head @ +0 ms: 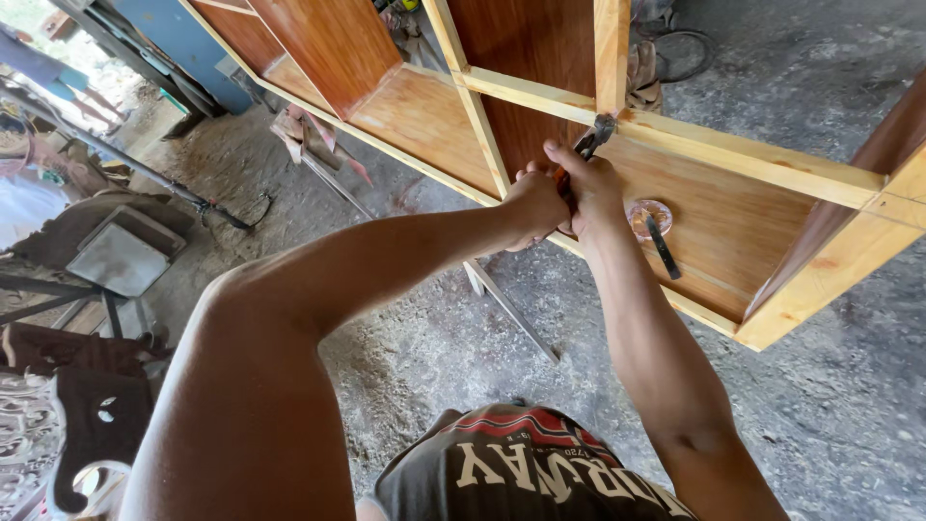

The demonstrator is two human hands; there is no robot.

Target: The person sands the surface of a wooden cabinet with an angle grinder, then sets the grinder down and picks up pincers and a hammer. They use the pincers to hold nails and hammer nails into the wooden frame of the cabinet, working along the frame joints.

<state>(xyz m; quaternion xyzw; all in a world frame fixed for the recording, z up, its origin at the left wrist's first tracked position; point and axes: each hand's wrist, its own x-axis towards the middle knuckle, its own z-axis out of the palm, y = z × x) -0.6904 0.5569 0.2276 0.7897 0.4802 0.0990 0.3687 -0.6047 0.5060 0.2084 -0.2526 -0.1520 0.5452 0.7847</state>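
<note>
Just above the frame's centre, I have my left hand (pixel 533 203) and right hand (pixel 590 188) both closed tight around dark metal pliers (pixel 595 133), whose head bites the pale wooden rail joint (pixel 617 121) of the reddish-brown plywood cabinet (pixel 424 116). A small round container (pixel 650 218) lies just right.

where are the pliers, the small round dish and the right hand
pliers (pixel 600 129), head view, on the metal jaws at the wooden frame
small round dish (pixel 648 210), head view, on its pinkish rim
right hand (pixel 593 183), head view, on the back of the hand
</note>
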